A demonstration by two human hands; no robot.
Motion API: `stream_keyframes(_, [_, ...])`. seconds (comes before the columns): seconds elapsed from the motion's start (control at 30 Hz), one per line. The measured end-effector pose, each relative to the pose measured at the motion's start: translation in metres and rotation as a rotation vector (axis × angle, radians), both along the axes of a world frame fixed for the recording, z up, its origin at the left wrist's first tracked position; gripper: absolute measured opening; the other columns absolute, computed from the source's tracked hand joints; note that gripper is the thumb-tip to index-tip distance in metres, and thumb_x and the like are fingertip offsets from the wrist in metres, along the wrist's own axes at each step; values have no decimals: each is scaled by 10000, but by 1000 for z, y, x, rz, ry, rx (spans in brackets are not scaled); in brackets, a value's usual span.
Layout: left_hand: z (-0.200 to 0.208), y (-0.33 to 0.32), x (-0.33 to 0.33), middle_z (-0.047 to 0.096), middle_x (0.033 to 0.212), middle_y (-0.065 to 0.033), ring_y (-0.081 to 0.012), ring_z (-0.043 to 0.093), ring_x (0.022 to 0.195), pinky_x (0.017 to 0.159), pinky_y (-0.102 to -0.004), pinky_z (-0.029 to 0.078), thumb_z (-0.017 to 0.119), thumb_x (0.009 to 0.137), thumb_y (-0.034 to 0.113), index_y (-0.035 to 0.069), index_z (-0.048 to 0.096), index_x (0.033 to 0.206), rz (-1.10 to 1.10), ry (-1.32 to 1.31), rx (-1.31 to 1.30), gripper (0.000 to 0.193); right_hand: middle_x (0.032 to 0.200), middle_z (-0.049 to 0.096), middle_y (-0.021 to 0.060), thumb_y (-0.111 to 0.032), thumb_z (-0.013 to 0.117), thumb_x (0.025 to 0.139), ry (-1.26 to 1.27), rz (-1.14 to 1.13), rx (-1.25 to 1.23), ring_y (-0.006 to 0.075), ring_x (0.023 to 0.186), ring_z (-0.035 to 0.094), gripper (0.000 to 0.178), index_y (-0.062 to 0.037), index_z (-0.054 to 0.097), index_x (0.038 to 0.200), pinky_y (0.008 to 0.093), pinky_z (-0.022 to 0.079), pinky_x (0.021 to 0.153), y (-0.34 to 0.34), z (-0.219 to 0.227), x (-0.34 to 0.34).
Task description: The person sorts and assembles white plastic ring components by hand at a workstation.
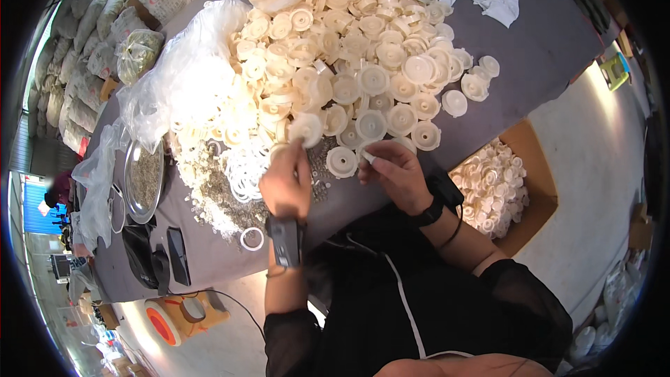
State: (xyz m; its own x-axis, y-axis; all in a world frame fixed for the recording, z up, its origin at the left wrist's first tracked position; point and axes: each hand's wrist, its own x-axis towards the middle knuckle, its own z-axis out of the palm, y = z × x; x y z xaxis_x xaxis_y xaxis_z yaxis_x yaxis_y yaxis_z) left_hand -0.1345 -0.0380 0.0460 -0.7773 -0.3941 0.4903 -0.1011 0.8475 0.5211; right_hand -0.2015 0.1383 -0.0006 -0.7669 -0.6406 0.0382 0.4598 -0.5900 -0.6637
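Note:
My left hand [286, 183] grips a cream round plastic disc [305, 128], holding it up at the near edge of a big heap of the same cream discs [356, 49]. My right hand [391, 167] pinches a small white piece [368, 158] between thumb and fingers, close beside a loose disc [341, 162] lying on the grey table [530, 49]. White rings [244, 167] and a patch of small grey metal bits [223, 195] lie just left of my left hand. A single white ring [252, 239] rests near the table's front edge.
A cardboard box [527, 199] with cream discs stands at the right below the table. A round metal pan [143, 180] of small parts and clear plastic bags [174, 77] sit at the left. Black devices [178, 255] lie at the table's left end. Sacks are piled far left.

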Motion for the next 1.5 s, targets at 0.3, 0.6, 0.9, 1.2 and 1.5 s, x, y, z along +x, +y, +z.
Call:
stream_keyframes(0.3, [-32,32,46,569,888,-77,-139,566,760,724,-253,458,608,742,-75,12,559,934,-20,261,775,216,921,621,114,-30,553,851,195,135,82,184,817,617,209,25,544,1052,300,499,755,-31,5,14])
stream_keyframes(0.6, [-27,42,42,556,803,-70,-134,527,704,664,-248,449,648,714,-50,33,471,763,172,453,613,201,927,625,97,13,577,829,359,89,285,146,847,615,199,44,560,1025,260,507,749,-21,7,41])
stream_keyframes(0.9, [-24,40,56,603,853,-65,-103,582,769,714,-222,471,593,764,-75,-45,574,910,-15,247,889,149,938,627,101,27,565,833,327,148,216,149,862,614,185,51,568,1017,264,506,776,-22,10,40])
stream_keyframes(1.2, [-12,45,63,618,945,-69,-107,591,864,776,-222,467,592,770,-82,-44,588,1026,-104,154,968,259,948,608,52,-66,639,801,371,92,406,97,830,583,282,22,558,1057,220,475,751,-14,5,34])
stream_keyframes(1.5, [-12,44,70,616,963,-63,-96,577,861,760,-207,453,579,778,-94,-45,594,1052,-215,150,1067,278,1011,535,35,-106,675,780,466,226,338,117,976,513,386,-16,499,1111,281,413,880,-11,10,18])
